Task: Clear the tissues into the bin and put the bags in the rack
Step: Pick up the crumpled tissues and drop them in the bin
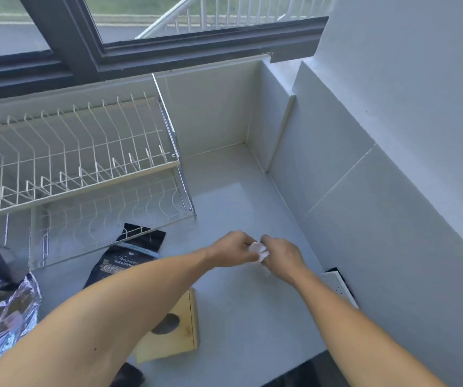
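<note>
Fingers (248, 254) of both hands pinch a tissue (257, 249) over the counter (238, 303) — not yet binned. Bags (129, 256) lie beside the rack (71, 152) — no bin in sight.

Light: soft daylight, cool bluish cast, moderately bright
Source: window (202, 20) at top
Shadows: faint, diffuse; soft one beside wooden box (174, 328) on bench (252, 297)
Glare: pale sheen patch on bench near back corner; bright glints on crumpled foil bag (4, 311)
Blur: slight softness overall; both hands (233, 254) mildly smeared, tissue (257, 248) without detail
Distortion: wide-angle bending, window frame and rack (71, 152) wires curved toward edges
Focus: black bag (129, 261) print partly legible; lower edge darker, murky
</note>
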